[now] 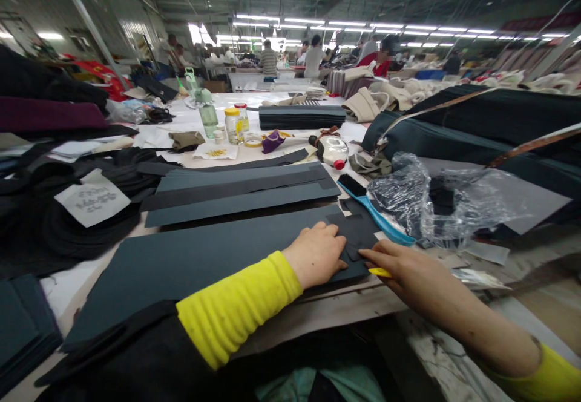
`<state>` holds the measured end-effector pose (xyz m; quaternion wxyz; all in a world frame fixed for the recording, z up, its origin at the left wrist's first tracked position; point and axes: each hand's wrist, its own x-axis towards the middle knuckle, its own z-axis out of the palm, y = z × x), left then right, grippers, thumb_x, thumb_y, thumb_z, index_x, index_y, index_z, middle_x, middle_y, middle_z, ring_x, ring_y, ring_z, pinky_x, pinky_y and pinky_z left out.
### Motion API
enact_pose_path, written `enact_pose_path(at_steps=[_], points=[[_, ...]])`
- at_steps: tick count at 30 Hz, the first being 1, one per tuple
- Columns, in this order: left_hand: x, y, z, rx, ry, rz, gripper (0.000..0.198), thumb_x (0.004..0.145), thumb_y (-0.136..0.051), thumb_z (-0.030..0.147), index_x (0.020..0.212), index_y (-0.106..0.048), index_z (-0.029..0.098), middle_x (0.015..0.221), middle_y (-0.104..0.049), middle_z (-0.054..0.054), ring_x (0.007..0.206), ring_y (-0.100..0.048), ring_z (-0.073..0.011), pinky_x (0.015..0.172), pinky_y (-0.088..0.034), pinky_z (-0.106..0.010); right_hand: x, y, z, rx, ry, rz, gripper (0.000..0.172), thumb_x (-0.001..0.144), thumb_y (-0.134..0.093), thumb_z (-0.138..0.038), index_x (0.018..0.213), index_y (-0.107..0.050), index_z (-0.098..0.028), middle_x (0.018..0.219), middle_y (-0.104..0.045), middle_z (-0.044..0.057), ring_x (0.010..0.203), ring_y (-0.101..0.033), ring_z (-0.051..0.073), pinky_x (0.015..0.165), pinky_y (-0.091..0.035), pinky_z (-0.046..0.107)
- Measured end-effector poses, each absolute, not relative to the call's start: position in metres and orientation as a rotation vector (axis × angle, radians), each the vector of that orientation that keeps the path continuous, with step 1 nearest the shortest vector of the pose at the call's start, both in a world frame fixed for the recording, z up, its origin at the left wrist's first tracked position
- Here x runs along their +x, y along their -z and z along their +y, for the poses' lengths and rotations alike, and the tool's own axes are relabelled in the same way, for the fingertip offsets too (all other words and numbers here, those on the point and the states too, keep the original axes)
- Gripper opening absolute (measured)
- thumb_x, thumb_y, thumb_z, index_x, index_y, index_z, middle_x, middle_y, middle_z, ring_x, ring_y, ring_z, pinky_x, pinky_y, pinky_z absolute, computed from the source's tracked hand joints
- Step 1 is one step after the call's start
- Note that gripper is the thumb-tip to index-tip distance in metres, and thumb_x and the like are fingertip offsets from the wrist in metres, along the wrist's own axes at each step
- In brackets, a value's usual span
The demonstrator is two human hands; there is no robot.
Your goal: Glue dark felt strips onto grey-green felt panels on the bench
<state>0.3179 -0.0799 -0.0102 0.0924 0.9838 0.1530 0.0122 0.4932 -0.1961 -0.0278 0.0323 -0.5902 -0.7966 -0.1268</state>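
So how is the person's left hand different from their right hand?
The left hand lies flat on a dark sheet, while the right hand curls over a yellow object. The left yellow sleeve reaches the wrist; the right one stops far up the arm. Both hands are bare.

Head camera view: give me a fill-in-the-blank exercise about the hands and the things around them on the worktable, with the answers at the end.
The left hand rests flat on a long dark fabric panel, and the sleeve on that forearm is ____.
The right hand lies over a small yellow item, near a brush whose handle is ____.
That brush has ____ bristles.
The white plastic bottle beyond it has a ____ cap.

Answers: yellow; blue; black; red.
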Motion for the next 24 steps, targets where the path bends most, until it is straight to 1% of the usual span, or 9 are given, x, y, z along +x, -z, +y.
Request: enact_pose_path(at_steps=[5,8,11,13,19,24], points=[[0.319,0.009,-0.081,2.917,-0.024,0.482,0.036,0.082,-0.054,0.038,0.108,-0.055,0.013,0.112,-0.055,-0.012,0.102,-0.05,-0.0281,0.078,-0.051,-0.04,0.491,0.03,-0.196,-1.822,0.373,-2.441,0.036,0.072,-0.049,-0.005,0.104,-0.062,-0.015,0.084,-0.057,0.005,0.068,-0.058,0.014,0.058,-0.048,0.023],[0.321,0.009,-0.083,2.918,-0.042,0.495,0.036,0.082,-0.056,0.037,0.106,-0.056,0.011,0.113,-0.055,-0.013,0.102,-0.051,-0.0283,0.075,-0.052,-0.04,0.492,0.032,-0.196,-1.843,0.35,-2.436,0.036,0.074,-0.05,-0.007,0.107,-0.061,-0.014,0.082,-0.055,0.004,0.067,-0.057,0.013,0.058,-0.048,0.023],[0.322,0.008,-0.085,2.937,-0.053,0.469,0.034,0.082,-0.055,0.036,0.104,-0.057,0.01,0.117,-0.053,-0.012,0.101,-0.051,-0.0281,0.072,-0.054,-0.042,0.492,0.033,-0.196,-1.855,0.328,-2.437,0.035,0.074,-0.051,-0.007,0.107,-0.061,-0.014,0.083,-0.055,0.005,0.069,-0.058,0.014,0.058,-0.048,0.024],[0.321,0.008,-0.085,2.942,-0.048,0.451,0.033,0.082,-0.055,0.035,0.104,-0.056,0.011,0.117,-0.054,-0.012,0.101,-0.051,-0.0278,0.072,-0.054,-0.042,0.492,0.032,-0.196,-1.857,0.327,-2.436,0.034,0.074,-0.053,-0.007,0.106,-0.061,-0.014,0.083,-0.055,0.005,0.07,-0.058,0.015,0.059,-0.048,0.024],[0.319,0.008,-0.08,2.94,-0.081,0.42,0.036,0.082,-0.055,0.037,0.11,-0.052,0.016,0.115,-0.056,-0.008,0.102,-0.05,-0.027,0.072,-0.054,-0.041,0.488,0.029,-0.198,-1.861,0.346,-2.412,0.032,0.072,-0.051,-0.005,0.1,-0.062,-0.015,0.085,-0.055,0.006,0.072,-0.057,0.015,0.061,-0.048,0.025],[0.326,0.005,-0.072,2.937,0.027,0.39,0.048,0.079,-0.057,0.042,0.119,-0.048,0.016,0.122,-0.05,-0.01,0.104,-0.051,-0.0271,0.077,-0.051,-0.037,0.485,0.026,-0.198,-1.957,0.247,-2.365,0.03,0.072,-0.054,-0.005,0.098,-0.061,-0.016,0.083,-0.054,0.004,0.071,-0.056,0.015,0.061,-0.047,0.025]])
